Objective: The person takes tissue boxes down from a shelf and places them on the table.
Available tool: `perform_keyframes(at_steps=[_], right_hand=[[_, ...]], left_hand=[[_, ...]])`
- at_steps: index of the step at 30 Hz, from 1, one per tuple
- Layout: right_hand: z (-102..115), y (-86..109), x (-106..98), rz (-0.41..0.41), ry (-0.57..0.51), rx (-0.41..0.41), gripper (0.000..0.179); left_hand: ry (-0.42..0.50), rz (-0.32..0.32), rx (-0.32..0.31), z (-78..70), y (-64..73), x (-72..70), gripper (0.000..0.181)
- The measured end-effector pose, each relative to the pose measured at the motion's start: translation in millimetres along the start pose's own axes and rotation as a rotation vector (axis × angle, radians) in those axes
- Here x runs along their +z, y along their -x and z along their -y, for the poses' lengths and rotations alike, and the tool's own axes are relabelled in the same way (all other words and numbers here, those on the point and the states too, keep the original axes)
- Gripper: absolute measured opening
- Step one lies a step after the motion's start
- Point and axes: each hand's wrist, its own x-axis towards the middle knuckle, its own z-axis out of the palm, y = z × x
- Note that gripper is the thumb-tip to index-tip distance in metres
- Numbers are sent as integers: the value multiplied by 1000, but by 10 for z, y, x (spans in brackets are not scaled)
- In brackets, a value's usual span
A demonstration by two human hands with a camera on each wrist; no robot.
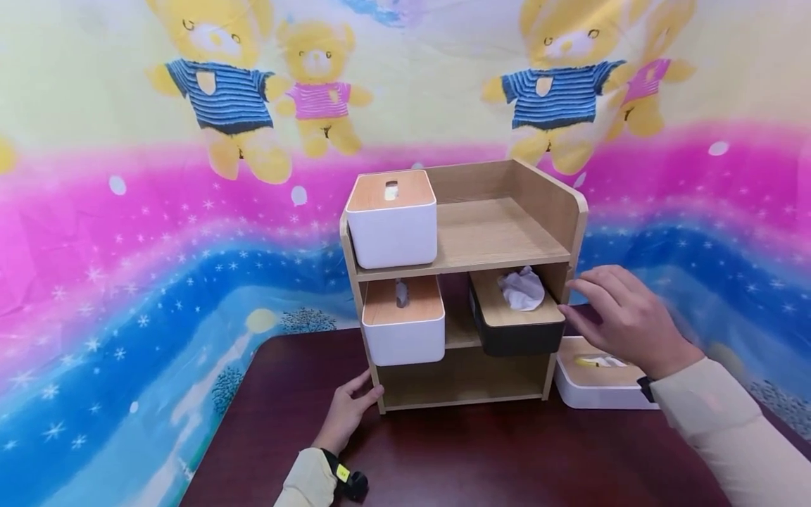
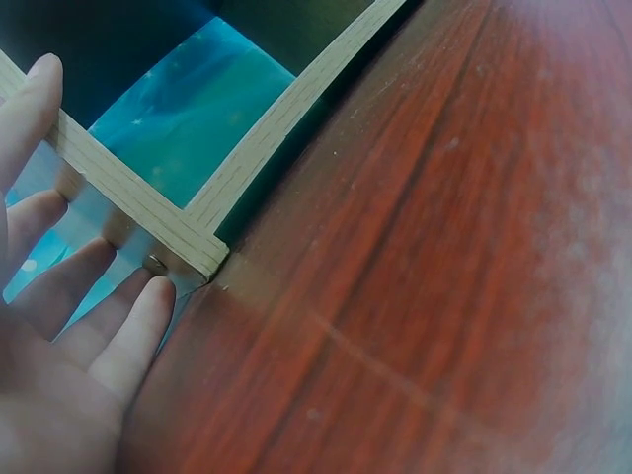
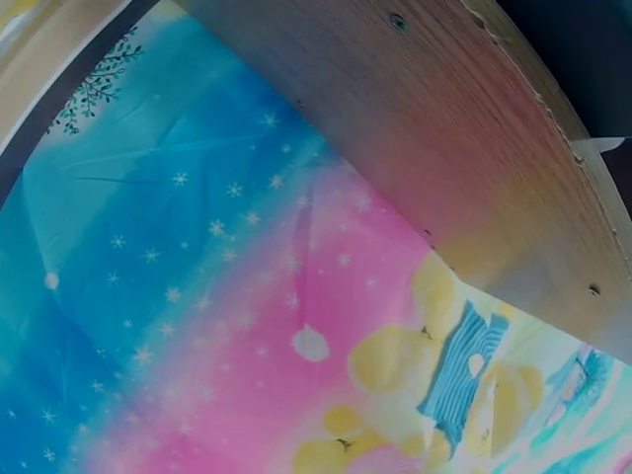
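Observation:
A light wooden two-tier desk shelf (image 1: 507,229) stands on the table. My left hand (image 1: 345,415) touches its lower left side, with straight fingers along the outer panel (image 2: 148,205) and the thumb by the front edge. Beside the shelf's right edge is my right hand (image 1: 627,317), fingers loosely bent, thumb tip near the corner of a black tissue box (image 1: 522,339). That box has a wooden lid with white tissue (image 1: 522,289) poking out, and its front juts past the middle shelf. The right wrist view shows the shelf's side panel (image 3: 464,128) but no hand.
A white tissue box (image 1: 393,236) with a wooden lid sits on the top shelf at left. Under it, another white box (image 1: 405,341) sticks out in front. A low white box (image 1: 598,396) lies on the dark red table (image 1: 456,451), right of the shelf. Printed cloth hangs behind.

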Motion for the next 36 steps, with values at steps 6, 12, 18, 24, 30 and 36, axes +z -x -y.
perform_keyframes(at_steps=[6,12,18,24,30,36], right_hand=[[12,-80,7,-14,-20,5,47],[14,-153,22,-20,0,-10,47],[-18,-210,34,11,14,-31,49],[-25,-247,44,25,48,-34,53],[-29,-317,64,20,37,-41,53],[-39,-377,77,17,22,-55,52]], left_hand=[[-5,-4,-6,-18,11,-9,82],[-6,-5,-9,-57,33,-12,76],[11,1,-2,-72,36,-24,73],[4,-10,-4,-45,28,-20,68],[2,-17,15,-30,8,-13,69],[1,-12,13,-39,21,-15,72]])
